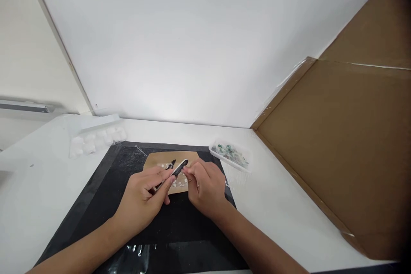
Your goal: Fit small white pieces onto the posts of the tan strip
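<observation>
My left hand (143,192) is closed around a slim, dark, elongated piece with a pale edge (180,168). Its rounded end points up and to the right. At that end, my right hand (205,184) has thumb and forefinger pinched together; whatever may be between them is too small to make out. Beneath both hands lies a brown paper sheet (189,155), scattered with small white bits (180,183). A small black pointed item (172,164) rests on the paper behind the left fingers.
A black mat (128,180) covers the middle of the white table (276,192). Back right, a clear plastic tray (229,154) holds green and clear pieces. White packets in clear plastic (96,139) lie back left. A cardboard panel (340,145) stands on the right.
</observation>
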`<action>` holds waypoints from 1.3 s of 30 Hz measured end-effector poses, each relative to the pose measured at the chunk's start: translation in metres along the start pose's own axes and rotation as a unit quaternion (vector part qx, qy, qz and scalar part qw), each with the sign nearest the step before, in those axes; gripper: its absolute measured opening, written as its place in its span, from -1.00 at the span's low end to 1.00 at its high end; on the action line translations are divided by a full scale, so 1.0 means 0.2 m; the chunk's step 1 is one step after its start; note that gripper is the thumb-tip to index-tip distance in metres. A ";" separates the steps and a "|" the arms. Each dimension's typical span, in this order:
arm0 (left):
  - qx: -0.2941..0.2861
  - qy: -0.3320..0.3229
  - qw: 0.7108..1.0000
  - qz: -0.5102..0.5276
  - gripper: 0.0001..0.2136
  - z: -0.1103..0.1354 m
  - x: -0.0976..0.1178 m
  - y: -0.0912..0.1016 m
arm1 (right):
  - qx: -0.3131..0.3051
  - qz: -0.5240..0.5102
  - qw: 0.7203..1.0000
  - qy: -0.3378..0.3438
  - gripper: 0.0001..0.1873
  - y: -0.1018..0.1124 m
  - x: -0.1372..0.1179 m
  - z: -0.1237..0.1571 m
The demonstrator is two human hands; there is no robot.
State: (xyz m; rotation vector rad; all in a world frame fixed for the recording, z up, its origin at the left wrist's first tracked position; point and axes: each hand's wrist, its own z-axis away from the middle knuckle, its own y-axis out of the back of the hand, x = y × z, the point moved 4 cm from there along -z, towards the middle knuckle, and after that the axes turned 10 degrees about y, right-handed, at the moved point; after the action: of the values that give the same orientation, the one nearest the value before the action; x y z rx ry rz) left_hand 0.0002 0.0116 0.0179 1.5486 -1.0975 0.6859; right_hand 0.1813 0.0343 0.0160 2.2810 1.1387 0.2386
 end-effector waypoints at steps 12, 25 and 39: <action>0.021 -0.042 0.999 -0.014 -0.78 0.00 0.02 0.01 | -0.003 0.009 1.000 0.001 -0.75 0.00 0.00 -0.02; 0.073 -0.120 0.988 -0.066 -0.77 0.02 0.04 0.02 | -0.013 -0.065 0.980 -0.189 -0.88 0.15 0.40 0.02; 0.065 -0.084 0.990 -0.094 -0.78 -0.02 0.00 0.03 | 0.014 0.014 0.933 -0.359 -0.74 0.41 0.94 0.25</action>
State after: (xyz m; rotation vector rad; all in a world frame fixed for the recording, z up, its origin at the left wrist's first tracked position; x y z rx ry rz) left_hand -0.0047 0.0150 0.0209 1.8228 -1.0285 0.5149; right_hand 0.3734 0.1224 0.0045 2.1130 0.7169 -0.5671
